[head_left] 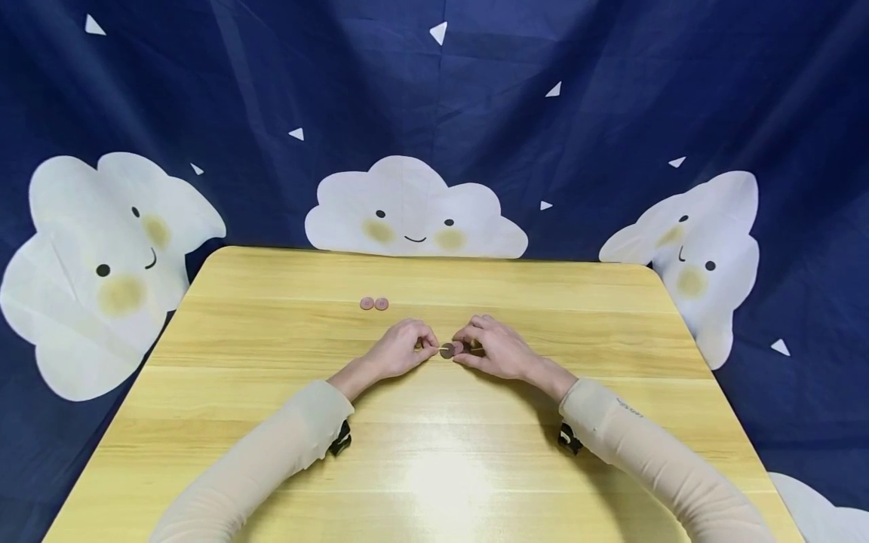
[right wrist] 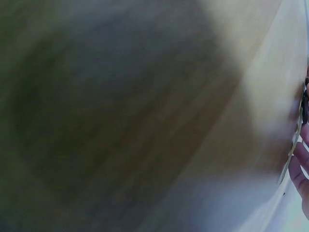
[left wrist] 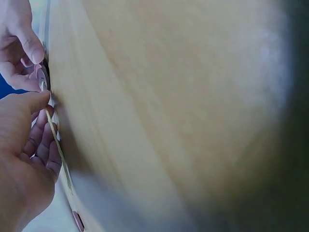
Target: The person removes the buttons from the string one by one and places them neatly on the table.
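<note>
Near the middle of the table, a thin yellow cord [left wrist: 58,140] runs through a short row of buttons. A dark brown button [head_left: 446,351] is at the left of the row, with a pink button [head_left: 458,348] beside it, partly covered by fingers. The left hand [head_left: 405,348] pinches the cord between thumb and forefinger, just left of the brown button; the cord's tail trails past its curled fingers. From the other side, the right hand [head_left: 498,348] grips the buttons between thumb and fingers. In the right wrist view only a few fingertips [right wrist: 300,159] show at the edge.
Two loose pink buttons [head_left: 374,304] lie side by side behind the left hand. The light wooden table [head_left: 285,467] ends at a dark blue curtain [head_left: 380,83] printed with smiling clouds. Both sleeved forearms reach in from the front.
</note>
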Demonstrator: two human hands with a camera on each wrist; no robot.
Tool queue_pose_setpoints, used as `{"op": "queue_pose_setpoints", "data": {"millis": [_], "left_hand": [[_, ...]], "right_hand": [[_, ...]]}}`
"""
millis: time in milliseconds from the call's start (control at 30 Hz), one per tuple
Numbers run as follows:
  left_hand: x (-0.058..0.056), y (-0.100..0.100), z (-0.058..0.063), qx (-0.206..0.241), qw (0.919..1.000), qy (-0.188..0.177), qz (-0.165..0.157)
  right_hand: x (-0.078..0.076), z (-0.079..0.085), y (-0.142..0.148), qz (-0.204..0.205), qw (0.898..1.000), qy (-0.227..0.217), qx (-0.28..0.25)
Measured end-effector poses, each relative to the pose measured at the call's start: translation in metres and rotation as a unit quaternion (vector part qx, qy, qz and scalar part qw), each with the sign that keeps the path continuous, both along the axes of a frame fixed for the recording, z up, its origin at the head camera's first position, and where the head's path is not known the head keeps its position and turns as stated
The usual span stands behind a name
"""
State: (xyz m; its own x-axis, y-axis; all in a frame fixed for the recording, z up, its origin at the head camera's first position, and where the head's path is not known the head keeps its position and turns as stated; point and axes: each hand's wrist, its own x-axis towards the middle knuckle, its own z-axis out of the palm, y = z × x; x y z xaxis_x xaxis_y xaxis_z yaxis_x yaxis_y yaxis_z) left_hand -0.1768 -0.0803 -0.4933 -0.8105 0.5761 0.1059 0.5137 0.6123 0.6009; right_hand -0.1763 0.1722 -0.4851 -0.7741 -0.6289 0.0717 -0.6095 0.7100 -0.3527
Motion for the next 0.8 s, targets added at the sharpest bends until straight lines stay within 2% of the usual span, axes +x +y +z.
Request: {"op": "queue_pose_setpoints", "data": {"millis": [800], "left_hand": [[-0.001,0.012,0.004,-0.023,0.9995,-0.021,-0.005]], "right_hand": [[0.001,-0.002,0.001,0.008,1.0,0.011,-0.012]]}}
